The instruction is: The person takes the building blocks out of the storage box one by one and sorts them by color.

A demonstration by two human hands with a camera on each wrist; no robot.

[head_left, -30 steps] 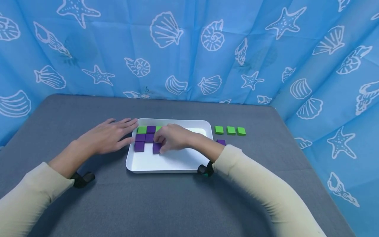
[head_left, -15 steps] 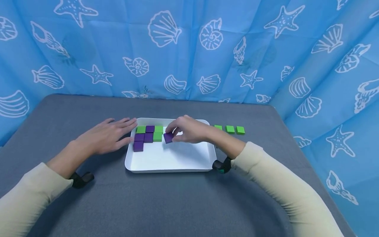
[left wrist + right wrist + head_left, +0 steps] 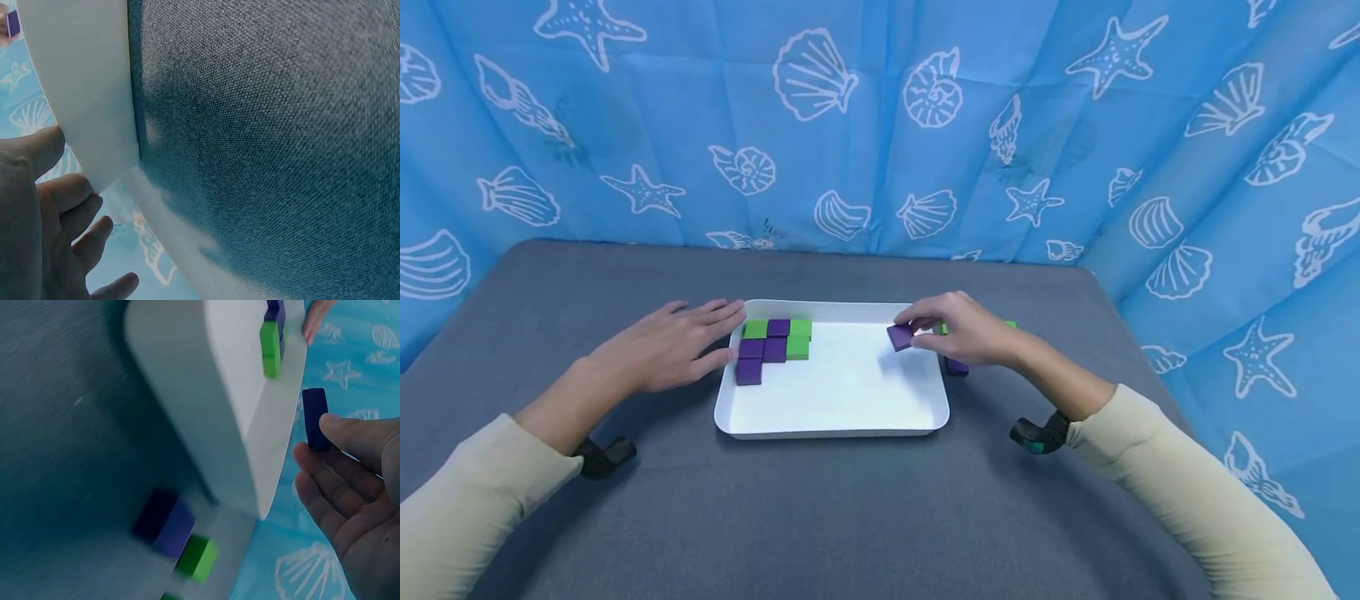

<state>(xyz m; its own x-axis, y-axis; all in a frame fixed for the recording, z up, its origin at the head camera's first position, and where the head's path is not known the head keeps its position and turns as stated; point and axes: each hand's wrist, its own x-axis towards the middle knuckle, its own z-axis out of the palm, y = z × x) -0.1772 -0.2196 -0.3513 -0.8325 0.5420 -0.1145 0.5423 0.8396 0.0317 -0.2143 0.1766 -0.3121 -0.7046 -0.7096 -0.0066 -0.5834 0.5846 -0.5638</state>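
Note:
My right hand [image 3: 967,332] pinches a flat square purple block [image 3: 900,337] between thumb and fingers, holding it raised over the right end of a white tray [image 3: 842,396]. In the right wrist view this block [image 3: 315,419] shows edge-on, beyond the tray's rim. My left hand [image 3: 673,346] rests at the tray's left rim with fingers extended; in the left wrist view, thumb and fingertips meet the tray wall [image 3: 78,81]. Inside the tray's far left corner lie several matching blocks, among them a green block [image 3: 797,348] and a purple block [image 3: 748,372], set side by side in rows.
Right of the tray, a purple block [image 3: 957,367] lies on the grey cloth-covered table [image 3: 820,508]. Green blocks there are mostly hidden by my right hand; one green block [image 3: 197,558] shows in the right wrist view. A blue shell-patterned curtain [image 3: 865,125] hangs behind the table.
My right hand has lifted the purple block from beside the arranged blocks and carried it rightward across the tray. The left hand stays at the left rim.

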